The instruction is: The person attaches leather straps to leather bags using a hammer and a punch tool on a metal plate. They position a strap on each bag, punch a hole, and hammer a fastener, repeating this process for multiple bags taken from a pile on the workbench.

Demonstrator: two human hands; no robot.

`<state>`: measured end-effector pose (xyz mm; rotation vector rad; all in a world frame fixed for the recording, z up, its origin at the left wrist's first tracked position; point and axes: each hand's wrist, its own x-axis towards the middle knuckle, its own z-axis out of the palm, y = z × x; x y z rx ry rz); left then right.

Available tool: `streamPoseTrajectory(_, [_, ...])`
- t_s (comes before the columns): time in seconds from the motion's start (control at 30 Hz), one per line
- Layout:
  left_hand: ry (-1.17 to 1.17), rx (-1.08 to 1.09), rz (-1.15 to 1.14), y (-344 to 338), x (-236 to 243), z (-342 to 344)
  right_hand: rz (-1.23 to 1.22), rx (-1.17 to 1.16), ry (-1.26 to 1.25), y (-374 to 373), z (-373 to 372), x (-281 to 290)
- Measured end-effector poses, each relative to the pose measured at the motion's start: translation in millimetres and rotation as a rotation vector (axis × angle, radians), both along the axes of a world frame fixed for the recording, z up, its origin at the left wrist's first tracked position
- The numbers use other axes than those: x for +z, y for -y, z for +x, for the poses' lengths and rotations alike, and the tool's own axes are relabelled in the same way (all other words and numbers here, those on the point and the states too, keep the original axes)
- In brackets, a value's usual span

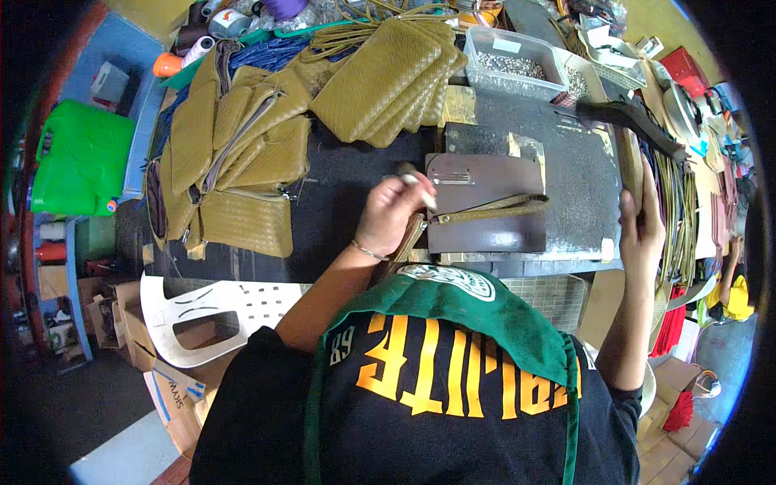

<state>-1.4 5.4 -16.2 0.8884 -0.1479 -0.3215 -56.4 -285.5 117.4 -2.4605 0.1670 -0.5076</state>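
Note:
My left hand (386,212) is closed around a short, pale rod-like tool (419,192), blurred and with a dark end. Below it, a woven olive pouch (408,236) shows partly, by my apron. Its woven wrist strap (493,212) stretches in a loop across a dark brown plate (485,236), on which a small metal piece (453,175) lies. Over at the right, my right hand (643,218) grips the wooden handle (631,158) of a hammer, its dark head (630,121) pointing away from me.
Several olive woven pouches with zippers (242,218) lie heaped at the left, and more (380,81) are stacked at the back. A clear bin of small metal parts (517,69) stands behind the plate. Cord bundles (679,218) hang at the right. A white plastic chair (194,319) stands nearby.

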Motion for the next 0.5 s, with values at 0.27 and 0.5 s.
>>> streamPoseTrajectory(0.27, [0.343, -0.259, 0.845, -21.6, 4.0, 5.1, -0.84, -0.456, -0.345, 122.5, 14.6, -156.4])
streamPoseTrajectory(0.5, [0.389, -0.366, 0.83, -22.0, 19.0, -1.2, -0.602, -0.239, 0.017, 60.0, 25.6, -123.7])
